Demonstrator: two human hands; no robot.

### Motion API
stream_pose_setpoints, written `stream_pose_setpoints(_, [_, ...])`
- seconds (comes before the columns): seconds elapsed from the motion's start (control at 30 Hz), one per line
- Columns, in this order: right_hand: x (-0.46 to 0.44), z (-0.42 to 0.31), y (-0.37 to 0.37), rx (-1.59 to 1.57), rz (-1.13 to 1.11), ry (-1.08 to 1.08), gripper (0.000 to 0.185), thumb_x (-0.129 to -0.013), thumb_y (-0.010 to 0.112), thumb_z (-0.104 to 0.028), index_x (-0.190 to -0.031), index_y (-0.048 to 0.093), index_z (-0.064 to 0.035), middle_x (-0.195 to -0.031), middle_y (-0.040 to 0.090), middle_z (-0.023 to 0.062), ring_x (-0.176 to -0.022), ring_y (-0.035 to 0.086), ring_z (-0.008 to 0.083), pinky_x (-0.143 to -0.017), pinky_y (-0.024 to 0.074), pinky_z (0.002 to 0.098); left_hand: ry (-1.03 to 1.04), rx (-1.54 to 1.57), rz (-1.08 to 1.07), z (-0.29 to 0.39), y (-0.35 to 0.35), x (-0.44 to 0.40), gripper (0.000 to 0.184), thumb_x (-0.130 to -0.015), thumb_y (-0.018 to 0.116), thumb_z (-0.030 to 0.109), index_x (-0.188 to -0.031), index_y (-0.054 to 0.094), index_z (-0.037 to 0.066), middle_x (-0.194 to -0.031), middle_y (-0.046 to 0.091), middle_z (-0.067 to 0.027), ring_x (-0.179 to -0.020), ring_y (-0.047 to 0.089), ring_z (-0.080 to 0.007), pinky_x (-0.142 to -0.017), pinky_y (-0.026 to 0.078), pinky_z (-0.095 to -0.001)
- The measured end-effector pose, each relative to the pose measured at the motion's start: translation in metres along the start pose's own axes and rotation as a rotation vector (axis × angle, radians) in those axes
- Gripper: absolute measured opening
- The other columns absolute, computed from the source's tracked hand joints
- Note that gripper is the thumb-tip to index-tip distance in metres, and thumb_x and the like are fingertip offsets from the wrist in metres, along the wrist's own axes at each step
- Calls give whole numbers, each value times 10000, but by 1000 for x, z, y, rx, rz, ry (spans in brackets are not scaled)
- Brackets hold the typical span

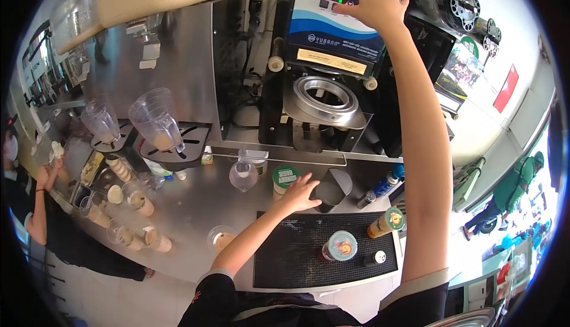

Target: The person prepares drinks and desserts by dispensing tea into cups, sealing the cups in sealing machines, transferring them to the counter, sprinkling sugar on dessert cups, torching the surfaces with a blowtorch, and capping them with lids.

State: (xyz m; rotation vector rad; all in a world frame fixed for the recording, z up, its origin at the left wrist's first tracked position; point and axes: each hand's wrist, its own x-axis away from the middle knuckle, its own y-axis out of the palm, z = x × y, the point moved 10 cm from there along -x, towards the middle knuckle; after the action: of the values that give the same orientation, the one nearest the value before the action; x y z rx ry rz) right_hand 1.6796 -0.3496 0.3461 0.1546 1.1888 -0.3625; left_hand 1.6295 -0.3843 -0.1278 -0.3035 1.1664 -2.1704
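Observation:
My right hand [380,5] reaches up to the control panel of a cup sealing machine [332,40], whose red display reads 166°C. The thumb lies on the panel beside the buttons, with the fingers spread at its top edge. Below the panel, the metal sealing ring [325,100] holds no cup. My left hand [298,195] is open over the counter, fingers apart. It is between a cup with a green printed top [285,177] and a dark square container [332,191]; contact with either is unclear.
Two sealed drinks [339,246] [387,222] and a small can stand on the black mat [285,261]. A clear measuring jug [243,175] and an open cup [222,239] are nearby. Blender jugs [157,119] and several filled cups [139,202] are left, near another person [53,208].

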Motion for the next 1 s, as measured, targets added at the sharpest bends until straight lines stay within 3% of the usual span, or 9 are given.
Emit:
stream_pose_setpoints(0.03, [1,-8,-14,36,148,-52,732,-552,680,-548,-1066,492,-62,-1105,507,136,-1118,425,284,-915,273,588,118,60,60,19,-17,8,607,-707,640,349,-1223,422,115,-1351,252,-178,-1221,287,-353,-971,309,-435])
stream_pose_setpoints(0.1, [-6,-11,-39,-82,-453,227,733,-541,705,-516,-1079,481,-71,-1135,490,126,-1133,408,280,-916,282,569,226,82,206,59,-70,35,464,-728,634,278,-1132,508,85,-1266,395,-166,-1139,415,-311,-915,378,-376])
stream_pose_setpoints(0.13, [-3,-12,-21,9,-502,169,770,-561,697,-526,-1190,447,-158,-1161,498,80,-1103,459,274,-875,311,577,346,196,250,79,-95,46,387,-729,631,231,-1068,541,68,-1187,468,-150,-1064,480,-284,-875,410,-356])
stream_pose_setpoints(0.23, [-3,-6,-17,-60,-330,163,775,-504,704,-566,-1114,483,-143,-1069,536,57,-1056,489,235,-837,298,622,543,474,598,106,-183,84,126,-725,592,85,-847,612,61,-883,623,-69,-831,592,-183,-656,481,-275])
stream_pose_setpoints(0.3, [-2,-7,-18,-64,-342,182,774,-509,705,-561,-1122,481,-145,-1078,533,59,-1063,485,238,-841,300,618,564,378,899,105,-240,107,98,-706,561,2,-782,599,51,-801,624,-61,-766,585,-162,-565,454,-225])
stream_pose_setpoints(0.43, [-1,-5,-19,-64,-357,233,777,-508,713,-544,-1133,478,-147,-1093,529,62,-1078,476,240,-849,300,614,377,316,1231,61,-306,101,88,-742,551,69,-817,595,80,-968,586,-85,-878,553,-210,-670,439,-295])
stream_pose_setpoints(0.57, [-1,-5,-22,-66,-375,261,785,-494,723,-524,-1134,475,-143,-1110,517,69,-1101,456,257,-856,303,616,185,17,1202,11,-319,56,197,-808,512,244,-937,601,125,-1133,494,-146,-1044,462,-307,-884,346,-406])
stream_pose_setpoints(0.77, [-1,-5,-28,-107,-342,288,780,-480,739,-501,-1112,480,-124,-1074,530,72,-1089,466,259,-863,298,621,-47,110,823,-46,-288,0,347,-872,359,305,-1019,562,66,-1075,535,-187,-1064,460,-324,-885,363,-390])
stream_pose_setpoints(1.0, [-1,-4,-27,-116,-344,286,783,-471,746,-498,-1108,484,-126,-1063,534,71,-1086,467,264,-857,298,634,-58,147,805,-44,-280,7,353,-877,335,284,-1044,533,43,-988,561,-211,-971,500,-363,-834,385,-407])
